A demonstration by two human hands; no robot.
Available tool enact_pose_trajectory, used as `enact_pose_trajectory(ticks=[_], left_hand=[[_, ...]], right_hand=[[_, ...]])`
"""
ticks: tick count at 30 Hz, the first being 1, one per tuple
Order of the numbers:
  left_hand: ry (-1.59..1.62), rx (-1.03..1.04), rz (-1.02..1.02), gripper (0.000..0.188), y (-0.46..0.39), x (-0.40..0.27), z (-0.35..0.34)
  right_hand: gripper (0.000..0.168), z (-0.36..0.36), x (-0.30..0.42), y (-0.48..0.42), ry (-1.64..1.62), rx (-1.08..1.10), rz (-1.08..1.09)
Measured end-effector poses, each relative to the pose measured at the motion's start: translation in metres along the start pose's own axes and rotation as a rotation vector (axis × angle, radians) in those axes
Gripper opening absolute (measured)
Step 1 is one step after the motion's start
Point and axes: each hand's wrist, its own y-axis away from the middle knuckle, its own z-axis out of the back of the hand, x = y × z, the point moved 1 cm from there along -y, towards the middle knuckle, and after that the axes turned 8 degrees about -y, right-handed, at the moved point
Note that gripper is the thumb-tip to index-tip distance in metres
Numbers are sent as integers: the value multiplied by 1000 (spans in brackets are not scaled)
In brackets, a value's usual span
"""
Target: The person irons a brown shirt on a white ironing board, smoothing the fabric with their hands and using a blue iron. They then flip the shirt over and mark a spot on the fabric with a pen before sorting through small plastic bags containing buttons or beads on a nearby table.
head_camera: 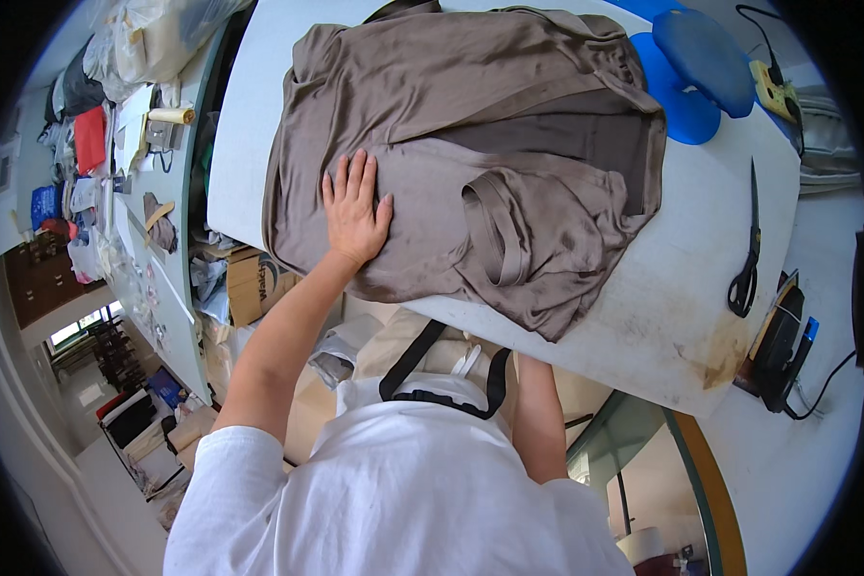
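A taupe satin-like garment [417, 209] is spread over the white padded ironing table [662, 288]. My left hand [354, 216] lies palm down on its left part, fingers slightly apart, with nothing held. Right of that hand, a looped band [500, 230] of the garment stands in loose folds. The garment's front opening [547, 133] gapes towards the right, showing the darker inside. One corner of the cloth hangs at the table's near edge. Only the forearm of my right arm shows; the hand is out of view beneath the table edge.
Black-handled scissors [749, 259] lie at the right of the table. A clothes iron [774, 353] with a cord stands beyond its edge. Blue padded pressing forms [702, 61] sit at the far right. Leftward are a cluttered side table [176, 144] and a cardboard box [248, 288].
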Motion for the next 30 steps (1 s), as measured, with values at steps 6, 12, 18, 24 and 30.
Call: enact_pose_trajectory(ticks=[6, 12, 18, 24, 30], left_hand=[[-14, -23, -10, 67, 1, 5, -5], [70, -44, 45, 64, 0, -3, -8], [411, -101, -25, 59, -13, -99, 36], [621, 37, -263, 38, -17, -151, 59], [1005, 611, -513, 23, 45, -144, 77]], right_hand=[[36, 26, 8, -3, 126, 31, 55], [22, 32, 40, 134, 1338, 450, -129], [18, -161, 114, 227, 1310, 379, 464], [19, -333, 134, 169, 1474, 532, 1077], [28, -424, 138, 91, 2013, 434, 1623]])
